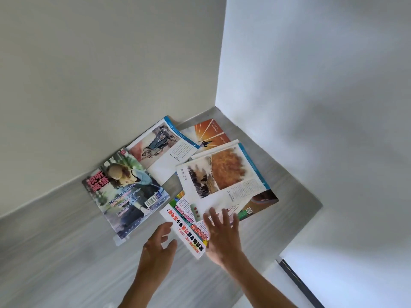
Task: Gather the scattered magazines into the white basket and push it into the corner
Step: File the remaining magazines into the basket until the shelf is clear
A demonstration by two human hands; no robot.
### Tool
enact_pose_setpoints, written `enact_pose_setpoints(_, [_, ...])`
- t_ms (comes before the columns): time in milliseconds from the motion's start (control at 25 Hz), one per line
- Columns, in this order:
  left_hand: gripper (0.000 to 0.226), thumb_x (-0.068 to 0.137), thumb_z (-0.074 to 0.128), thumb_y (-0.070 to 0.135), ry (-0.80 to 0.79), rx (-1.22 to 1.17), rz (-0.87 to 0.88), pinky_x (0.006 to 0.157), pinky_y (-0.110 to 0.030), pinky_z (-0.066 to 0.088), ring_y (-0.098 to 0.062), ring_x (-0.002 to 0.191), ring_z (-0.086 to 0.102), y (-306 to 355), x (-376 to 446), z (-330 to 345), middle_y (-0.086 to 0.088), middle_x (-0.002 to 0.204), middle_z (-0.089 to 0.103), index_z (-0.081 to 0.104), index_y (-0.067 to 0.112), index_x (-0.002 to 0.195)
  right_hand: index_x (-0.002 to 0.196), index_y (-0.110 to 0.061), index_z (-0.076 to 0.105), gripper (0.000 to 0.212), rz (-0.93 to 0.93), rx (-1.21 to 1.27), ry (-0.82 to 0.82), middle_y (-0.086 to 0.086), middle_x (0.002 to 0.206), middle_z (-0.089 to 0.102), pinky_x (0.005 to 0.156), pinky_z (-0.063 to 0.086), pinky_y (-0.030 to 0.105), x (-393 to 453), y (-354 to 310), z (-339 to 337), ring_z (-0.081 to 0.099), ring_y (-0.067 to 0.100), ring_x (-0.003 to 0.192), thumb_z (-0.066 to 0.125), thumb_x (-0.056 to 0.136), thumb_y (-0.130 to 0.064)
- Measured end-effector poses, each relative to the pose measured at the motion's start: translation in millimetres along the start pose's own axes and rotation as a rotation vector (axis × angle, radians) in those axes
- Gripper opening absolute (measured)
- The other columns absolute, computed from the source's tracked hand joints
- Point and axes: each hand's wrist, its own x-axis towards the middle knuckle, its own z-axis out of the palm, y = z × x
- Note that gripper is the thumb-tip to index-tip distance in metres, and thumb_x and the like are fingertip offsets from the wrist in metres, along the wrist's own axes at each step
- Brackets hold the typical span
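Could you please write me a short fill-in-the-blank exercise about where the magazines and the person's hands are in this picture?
1. The magazines lie on the ____ where two walls meet.
2. The magazine reading "Never Say Never" lies farthest to the ____ of the pile.
3. The right hand is spread over the ____ with large red and black print.
4. The left hand holds ____.

Missing words: floor; left; leaflet; nothing

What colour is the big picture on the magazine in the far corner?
Orange, with pale rays, on the corner magazine; head view.

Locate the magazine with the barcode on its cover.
In the head view, the barcode magazine lies on the floor along the left wall, leftmost of the pile, just beyond the left hand.
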Motion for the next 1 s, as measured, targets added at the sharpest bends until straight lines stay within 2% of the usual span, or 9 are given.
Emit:
enact_pose_setpoints(120, [0.036,0.089,0.055,0.017,-0.036,0.116,0.033,0.101,-0.034,0.044,-0.017,0.118,0.054,-3.6,5.3,4.0,0.003,0.134,0.058,0.056,0.033,0.122,0.138,-0.027,0.041,0.074,-0.251,0.025,-0.022,-0.001,0.149,0.04,0.111,0.03,0.06,-49.8,-27.4,24.0,0.04,0.035,0.136,0.07,0.069,-0.029])
enact_pose_setpoints(240, [0.038,0.089,0.055,0.023,-0.1,0.307,0.013,0.103,-0.033,0.044,-0.018,0.123,0.052,-24.6,4.5,7.7,0.001,0.143,0.05,0.055,0.029,0.127,0.139,-0.026,0.039,0.061,-0.434,0.064,-0.052,-0.001,0.155,0.032,0.112,0.031,0.048,-44.8,-14.8,16.7,0.033,0.029,0.139,0.056,0.081,-0.02])
enact_pose_setpoints(320, [0.046,0.088,0.054,0.025,-0.138,0.454,0.012,0.108,-0.036,0.04,-0.019,0.134,0.041,-45.8,1.5,7.6,0.003,0.154,0.035,0.05,0.03,0.134,0.141,-0.029,0.038,0.059,-0.255,0.164,0.031,-0.003,0.158,0.028,0.111,0.034,0.042,-17.6,3.5,-1.0,0.032,0.025,0.14,0.056,0.085,-0.026])
enact_pose_setpoints(480, [0.061,0.089,0.053,0.03,-0.206,0.565,0.084,0.111,-0.039,0.037,-0.015,0.144,0.018,-74.8,-6.3,11.5,0.014,0.162,0.008,0.031,0.036,0.146,0.142,-0.019,0.029,0.078,0.44,0.286,0.113,0.006,0.151,0.035,0.098,0.043,0.051,27.8,47.8,-30.7,0.035,0.032,0.136,0.066,0.08,-0.047])
enact_pose_setpoints(600, [0.065,0.088,0.053,0.036,-0.218,0.603,0.081,0.111,-0.04,0.037,-0.016,0.145,0.014,-78.4,-2.6,11.5,0.015,0.162,0.003,0.027,0.037,0.148,0.139,-0.013,0.036,0.083,0.578,0.413,0.091,0.011,0.138,0.051,0.091,0.048,0.045,33.9,61.8,-33.6,0.05,0.034,0.124,0.073,0.075,-0.051])
enact_pose_setpoints(720, [0.069,0.088,0.055,0.037,-0.31,0.628,0.05,0.115,-0.04,0.031,-0.018,0.147,0.009,-76.8,1.6,3.6,0.014,0.163,-0.003,0.024,0.038,0.149,0.109,-0.014,0.061,0.035,0.54,0.741,0.193,0.006,0.104,0.071,0.058,0.047,0.029,27.4,54.7,-62.0,0.063,0.023,0.082,0.071,0.08,-0.031])
enact_pose_setpoints(840, [0.051,0.088,0.062,0.029,-0.27,0.37,-0.014,0.112,-0.029,0.033,-0.018,0.141,0.034,-44.4,1.4,-9.4,0.001,0.159,0.026,0.05,0.027,0.138,0.076,-0.02,0.054,0.015,0.269,0.9,0.505,-0.013,0.073,0.061,0.048,0.037,0.021,2.9,25.4,-103.6,0.055,0.016,0.061,0.068,0.081,-0.022])
enact_pose_setpoints(920, [0.03,0.089,0.062,0.034,-0.101,-0.107,-0.066,0.098,-0.035,0.046,-0.025,0.122,0.057,-8.9,-3.6,-31.8,-0.005,0.134,0.061,0.068,0.023,0.116,0.08,-0.021,0.053,0.013,-0.078,0.772,0.759,-0.02,0.079,0.058,0.053,0.041,0.014,-21.5,-7.8,-132.5,0.054,0.007,0.065,0.066,0.082,-0.021])
enact_pose_setpoints(1000, [0.046,0.089,0.05,0.054,-0.107,-0.715,-0.063,0.085,-0.04,0.052,-0.031,0.107,0.067,20.0,-8.8,-70.4,-0.009,0.112,0.073,0.07,0.017,0.109,0.08,-0.019,0.056,0.011,-0.406,0.51,0.84,-0.012,0.077,0.058,0.056,0.04,0.018,-45.4,-42.2,-142.5,0.05,0.01,0.068,0.065,0.081,-0.014])
